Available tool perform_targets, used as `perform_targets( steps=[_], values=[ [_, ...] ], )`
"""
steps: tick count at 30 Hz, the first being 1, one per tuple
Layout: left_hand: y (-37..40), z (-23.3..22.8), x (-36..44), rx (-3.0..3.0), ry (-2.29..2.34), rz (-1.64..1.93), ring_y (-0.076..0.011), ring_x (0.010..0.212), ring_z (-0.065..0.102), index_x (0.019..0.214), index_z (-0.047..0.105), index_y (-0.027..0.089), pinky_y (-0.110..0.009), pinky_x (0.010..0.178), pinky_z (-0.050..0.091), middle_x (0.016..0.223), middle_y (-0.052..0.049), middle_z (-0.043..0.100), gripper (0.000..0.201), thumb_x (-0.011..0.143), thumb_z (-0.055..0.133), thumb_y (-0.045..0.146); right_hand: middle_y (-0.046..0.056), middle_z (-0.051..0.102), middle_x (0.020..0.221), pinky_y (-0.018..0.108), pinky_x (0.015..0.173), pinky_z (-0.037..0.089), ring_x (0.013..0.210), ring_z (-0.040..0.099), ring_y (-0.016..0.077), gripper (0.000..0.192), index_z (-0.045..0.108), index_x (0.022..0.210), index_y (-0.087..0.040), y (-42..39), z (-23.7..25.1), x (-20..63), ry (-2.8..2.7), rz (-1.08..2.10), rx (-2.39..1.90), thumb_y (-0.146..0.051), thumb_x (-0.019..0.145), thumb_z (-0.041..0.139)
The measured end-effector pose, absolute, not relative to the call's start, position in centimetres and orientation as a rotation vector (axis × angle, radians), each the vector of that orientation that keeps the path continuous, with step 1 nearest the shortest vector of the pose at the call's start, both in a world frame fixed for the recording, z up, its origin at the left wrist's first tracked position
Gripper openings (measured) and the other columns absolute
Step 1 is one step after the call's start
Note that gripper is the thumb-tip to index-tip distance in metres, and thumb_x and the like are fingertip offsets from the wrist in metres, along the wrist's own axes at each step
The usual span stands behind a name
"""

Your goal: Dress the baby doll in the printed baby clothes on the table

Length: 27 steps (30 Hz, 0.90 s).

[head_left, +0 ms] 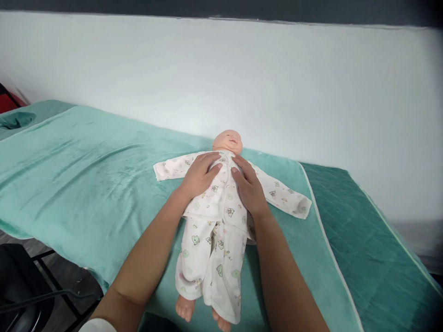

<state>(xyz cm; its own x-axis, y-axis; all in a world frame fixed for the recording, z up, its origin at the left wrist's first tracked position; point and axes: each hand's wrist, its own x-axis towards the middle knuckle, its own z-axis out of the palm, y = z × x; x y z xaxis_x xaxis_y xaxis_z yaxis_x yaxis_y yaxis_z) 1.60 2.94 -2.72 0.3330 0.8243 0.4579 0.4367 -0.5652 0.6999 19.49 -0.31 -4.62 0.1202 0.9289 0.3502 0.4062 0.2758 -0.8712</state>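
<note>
A baby doll lies on its back, its head toward the wall and its bare feet toward me. It wears a white long-sleeved top and white trousers, both printed with small animals. The sleeves stretch out to both sides and hide the doll's hands. My left hand rests flat on the left side of the top's chest, fingers extended. On the right side of the chest my right hand lies likewise, fingers stretched toward the collar. The front seam of the top runs between my hands.
Beneath the doll a light green blanket covers the bed. A darker green quilted cover shows at the right. Behind stands a white wall. A black chair is at the lower left, beside the bed's edge.
</note>
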Motion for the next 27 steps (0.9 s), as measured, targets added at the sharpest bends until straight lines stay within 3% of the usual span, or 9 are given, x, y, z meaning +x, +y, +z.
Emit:
perform_targets(
  steps=[10,15,21,23,27],
  values=[
    [3.2,-3.2,1.4,2.113,1.155,1.225,-0.021,0.125,0.057,0.123,0.062,0.023,-0.039,0.112,0.043,0.131,-0.006,0.066,0.031,0.1,0.046,0.033,0.003,0.047,0.154,0.047,0.123,0.027,0.145,0.039,0.0221,0.044,0.06,0.133,-0.03,-0.2,-4.7,19.5,-1.487,0.602,-1.309,-0.05,0.094,0.053],
    [3.0,-4.7,-0.4,2.155,1.428,1.311,-0.0231,0.123,0.056,0.123,0.061,0.02,-0.041,0.11,0.044,0.127,-0.009,0.066,0.032,0.097,0.043,0.025,0.009,0.05,0.152,0.049,0.121,0.028,0.142,0.043,0.0243,0.051,0.059,0.136,-0.024,-0.5,-5.9,20.9,-1.47,0.47,-1.413,-0.054,0.097,0.046],
    [1.1,-7.4,-6.3,2.203,1.938,1.106,-0.032,0.147,0.032,0.132,0.057,0.019,-0.052,0.12,0.029,0.154,-0.014,0.044,0.052,0.082,0.048,0.007,0.018,0.05,0.15,0.056,0.12,0.026,0.144,0.039,0.0299,0.06,0.056,0.138,-0.013,-2.1,-9.3,24.3,-1.512,0.041,-1.646,-0.053,0.098,0.036],
    [0.9,-8.0,-8.3,2.096,2.071,1.025,-0.0345,0.149,0.031,0.137,0.053,0.017,-0.053,0.12,0.028,0.157,-0.016,0.04,0.056,0.081,0.051,0.01,0.02,0.047,0.152,0.055,0.119,0.026,0.146,0.037,0.0305,0.059,0.053,0.139,-0.01,-3.0,-10.1,25.5,-1.539,-0.036,-1.734,-0.049,0.097,0.038],
    [1.3,-8.8,-10.5,1.915,2.154,0.944,-0.0381,0.144,0.038,0.144,0.047,0.01,-0.053,0.119,0.028,0.151,-0.023,0.046,0.062,0.084,0.055,0.024,0.021,0.041,0.156,0.057,0.119,0.027,0.148,0.032,0.0324,0.061,0.048,0.144,-0.01,-5.2,-11.0,28.0,-1.544,-0.076,-1.967,-0.044,0.095,0.042]
  ],
)
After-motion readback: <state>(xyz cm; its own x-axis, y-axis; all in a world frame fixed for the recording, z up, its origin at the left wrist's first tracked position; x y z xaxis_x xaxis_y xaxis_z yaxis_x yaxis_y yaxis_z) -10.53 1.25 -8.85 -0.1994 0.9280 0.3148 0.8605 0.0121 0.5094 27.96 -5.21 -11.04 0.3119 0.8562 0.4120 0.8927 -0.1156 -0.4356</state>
